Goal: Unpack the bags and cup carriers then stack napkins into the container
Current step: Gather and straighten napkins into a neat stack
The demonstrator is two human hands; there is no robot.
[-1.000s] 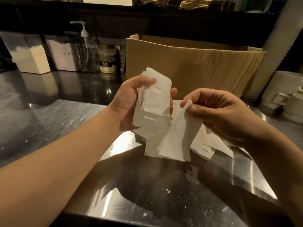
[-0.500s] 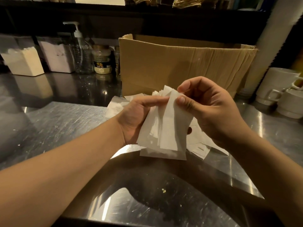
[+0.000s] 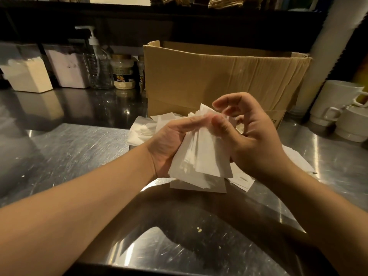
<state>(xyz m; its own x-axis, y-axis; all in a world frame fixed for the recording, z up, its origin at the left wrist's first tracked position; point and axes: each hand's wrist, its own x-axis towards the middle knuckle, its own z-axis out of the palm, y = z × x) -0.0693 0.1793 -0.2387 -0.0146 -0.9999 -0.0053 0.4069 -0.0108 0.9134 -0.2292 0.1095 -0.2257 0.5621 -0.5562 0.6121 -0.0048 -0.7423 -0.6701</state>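
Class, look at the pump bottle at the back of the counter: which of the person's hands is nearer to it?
Left. The left hand holds the napkin stack closer to the pump bottle; the right hand is farther right, beyond the stack.

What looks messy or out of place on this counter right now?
Loose napkins lie scattered on the steel counter before the cardboard box, not stacked. A few crumbs sit nearer the person.
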